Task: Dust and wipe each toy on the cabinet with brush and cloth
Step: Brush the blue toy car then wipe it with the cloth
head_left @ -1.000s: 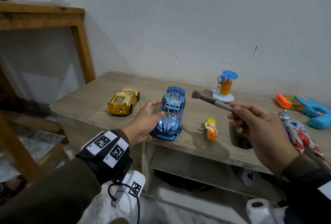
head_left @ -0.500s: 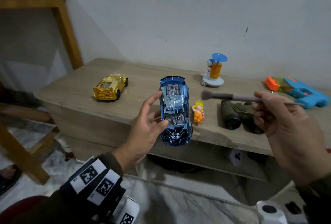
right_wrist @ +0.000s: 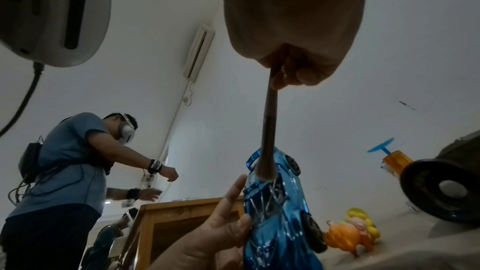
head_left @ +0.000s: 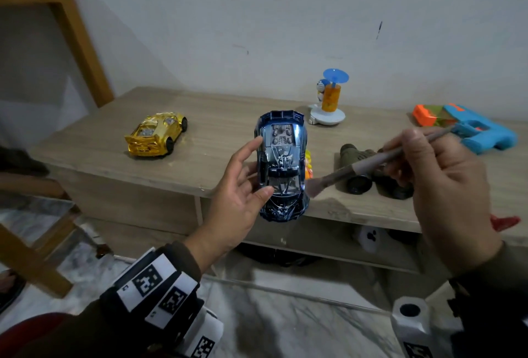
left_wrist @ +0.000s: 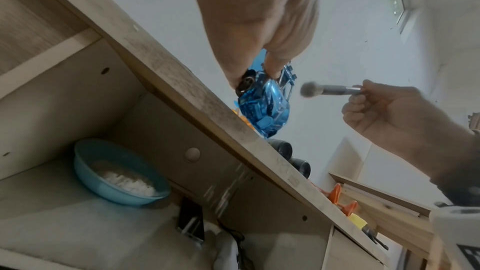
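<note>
Glossy blue car (head_left: 281,169), likely light and slippery, sits pinched in the left hand (head_left: 234,203). Best held by its sides. Right hand (head_left: 440,180) pinches the brush (head_left: 371,161) beside it.

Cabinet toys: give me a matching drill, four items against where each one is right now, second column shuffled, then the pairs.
Items:
1. blue car
2. gold car
3. brush
4. binoculars

Places:
A. lying on the cabinet top near its front edge
B. held in the left hand, off the cabinet
C. gripped in the right hand
D. standing on the cabinet's left part

Pairs: 1-B, 2-D, 3-C, 4-A
</note>
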